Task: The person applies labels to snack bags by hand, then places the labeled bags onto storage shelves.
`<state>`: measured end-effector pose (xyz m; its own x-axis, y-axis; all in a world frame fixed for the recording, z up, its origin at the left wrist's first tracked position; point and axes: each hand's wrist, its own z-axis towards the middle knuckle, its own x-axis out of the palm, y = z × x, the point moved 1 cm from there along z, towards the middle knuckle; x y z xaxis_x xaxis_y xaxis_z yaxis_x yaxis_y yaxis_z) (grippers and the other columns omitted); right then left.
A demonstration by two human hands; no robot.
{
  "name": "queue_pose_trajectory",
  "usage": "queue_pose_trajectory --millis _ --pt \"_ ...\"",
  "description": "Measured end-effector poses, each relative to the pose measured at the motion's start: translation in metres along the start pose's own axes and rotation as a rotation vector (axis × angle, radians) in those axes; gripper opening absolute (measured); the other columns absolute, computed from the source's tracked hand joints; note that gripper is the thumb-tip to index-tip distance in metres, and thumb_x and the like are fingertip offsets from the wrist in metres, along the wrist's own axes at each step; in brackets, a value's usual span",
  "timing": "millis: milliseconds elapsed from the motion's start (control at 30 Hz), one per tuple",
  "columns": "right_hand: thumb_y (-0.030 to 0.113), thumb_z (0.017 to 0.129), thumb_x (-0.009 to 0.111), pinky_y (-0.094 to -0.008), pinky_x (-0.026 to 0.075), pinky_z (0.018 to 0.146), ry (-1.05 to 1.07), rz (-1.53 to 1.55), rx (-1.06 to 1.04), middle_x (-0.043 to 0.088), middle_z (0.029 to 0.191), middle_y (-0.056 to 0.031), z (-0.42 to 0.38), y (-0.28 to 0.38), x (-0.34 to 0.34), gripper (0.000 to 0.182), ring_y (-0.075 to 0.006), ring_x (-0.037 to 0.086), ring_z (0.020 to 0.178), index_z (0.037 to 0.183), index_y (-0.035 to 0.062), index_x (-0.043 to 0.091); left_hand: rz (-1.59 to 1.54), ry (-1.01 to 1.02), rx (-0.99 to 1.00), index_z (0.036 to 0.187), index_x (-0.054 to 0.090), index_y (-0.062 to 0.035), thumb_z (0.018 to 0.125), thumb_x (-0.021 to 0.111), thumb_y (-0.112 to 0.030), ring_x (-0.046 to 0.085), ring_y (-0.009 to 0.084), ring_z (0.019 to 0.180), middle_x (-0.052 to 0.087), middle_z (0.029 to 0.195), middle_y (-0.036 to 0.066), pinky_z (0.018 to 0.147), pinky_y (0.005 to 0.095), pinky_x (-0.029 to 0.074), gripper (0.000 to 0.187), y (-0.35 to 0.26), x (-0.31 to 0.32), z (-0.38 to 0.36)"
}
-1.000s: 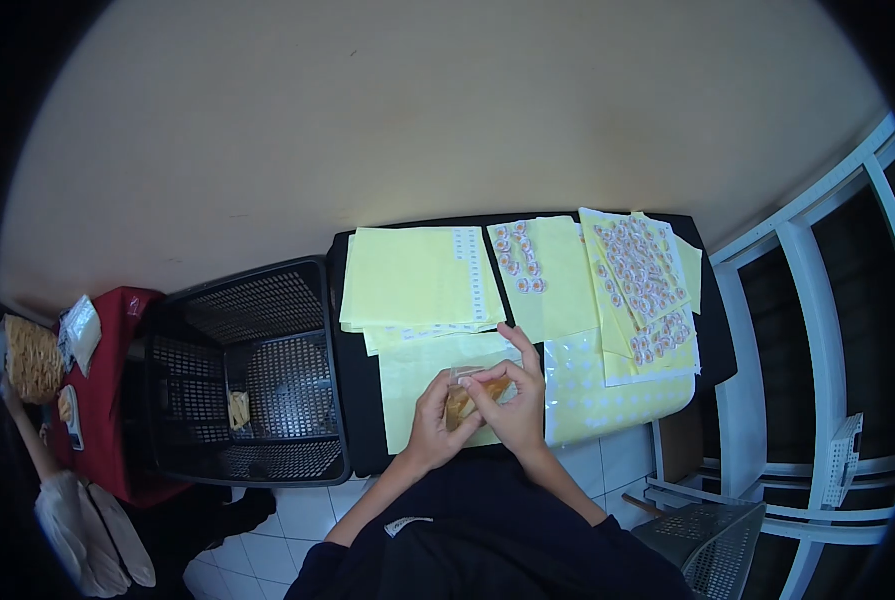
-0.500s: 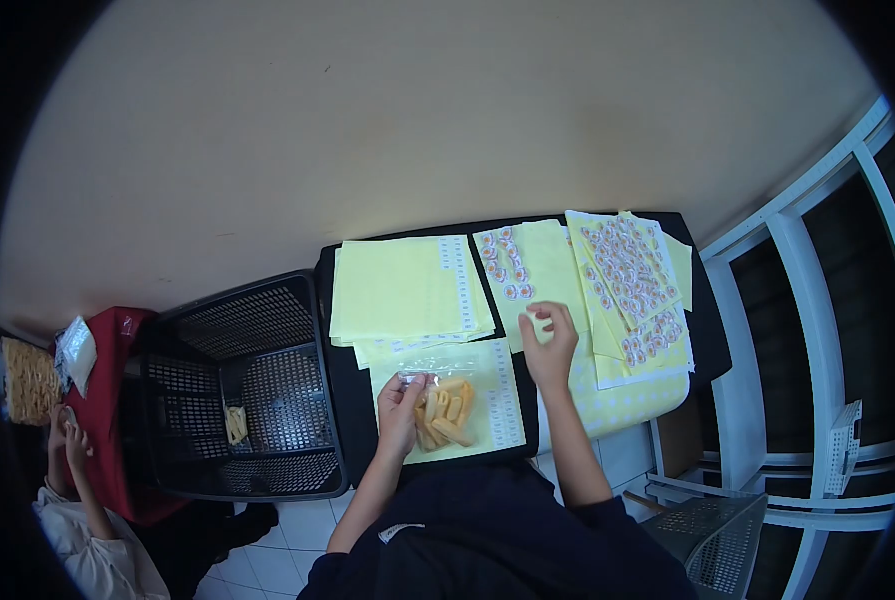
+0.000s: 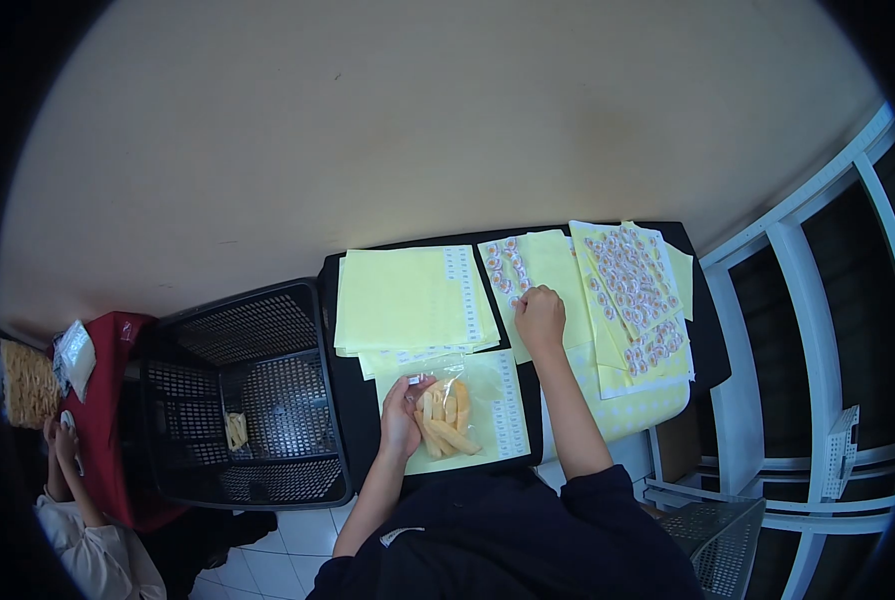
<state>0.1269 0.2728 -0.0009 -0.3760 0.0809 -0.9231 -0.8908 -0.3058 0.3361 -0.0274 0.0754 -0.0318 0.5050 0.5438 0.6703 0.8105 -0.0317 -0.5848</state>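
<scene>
My left hand [image 3: 400, 425] grips the left edge of a clear plastic bag [image 3: 447, 416] filled with pale yellow snack sticks. Under the bag lies a yellow label sheet [image 3: 511, 440] with small printed labels down its right side. My right hand [image 3: 541, 320] is closed, with curled fingers, over the lower end of a sheet of round stickers [image 3: 509, 262]. The hand covers its own fingertips, so whether a sticker is between them does not show.
A stack of yellow label sheets [image 3: 398, 295] lies behind the bag, and more round-sticker sheets [image 3: 633, 280] at the right. On the left stands a black crate [image 3: 333, 400] with one bag [image 3: 236, 430] inside. Beyond it, another person [image 3: 88, 540] works at a red-covered table [image 3: 118, 450].
My right hand has moved slightly up and left on the sticker sheet, and its fingers have closed. The bag, still in my left hand, has turned a little more upright.
</scene>
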Motion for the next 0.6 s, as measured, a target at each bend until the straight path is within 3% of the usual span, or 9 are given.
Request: queue_pose_trajectory --millis 167,333,567,600 --pt "0.007 0.07 0.062 -0.0389 0.048 0.068 0.048 0.021 0.107 0.059 0.08 -0.0173 0.004 0.011 -0.007 0.011 -0.0323 0.058 0.078 0.075 -0.003 0.062 0.036 -0.025 -0.037 0.102 0.047 0.0009 0.093 0.031 -0.025 0.051 0.0244 0.099 0.056 0.1 0.017 0.089 0.0373 0.04 0.032 0.0 0.004 0.0" --pt "0.01 0.073 0.056 -0.0417 0.049 0.072 0.224 0.039 0.265 0.06 0.083 -0.0243 0.017 0.022 -0.018 0.018 -0.0376 0.059 0.081 0.081 -0.0053 0.061 0.065 0.001 -0.051 0.104 0.046 0.0011 0.092 0.032 -0.026 0.05 0.0248 0.101 0.056 0.101 0.017 0.09 0.0375 0.039 0.033 0.002 0.003 0.003" --pt "0.008 0.068 0.058 -0.038 0.05 0.072 0.326 0.036 0.25 0.06 0.084 -0.0259 0.046 0.014 -0.024 0.021 -0.0371 0.061 0.077 0.082 -0.0077 0.06 0.078 0.0 -0.064 0.105 0.046 0.0014 0.092 0.032 -0.026 0.05 0.0245 0.1 0.055 0.102 0.017 0.09 0.0369 0.038 0.034 0.001 0.002 0.004" --pt "0.008 0.067 0.058 -0.0371 0.051 0.07 0.47 0.038 0.264 0.061 0.083 -0.0243 0.052 0.014 -0.03 0.022 -0.0345 0.061 0.078 0.082 -0.0072 0.06 0.082 -0.001 -0.07 0.105 0.046 0.0014 0.092 0.032 -0.026 0.05 0.0245 0.1 0.055 0.102 0.017 0.09 0.0369 0.038 0.034 0.001 0.002 0.003"
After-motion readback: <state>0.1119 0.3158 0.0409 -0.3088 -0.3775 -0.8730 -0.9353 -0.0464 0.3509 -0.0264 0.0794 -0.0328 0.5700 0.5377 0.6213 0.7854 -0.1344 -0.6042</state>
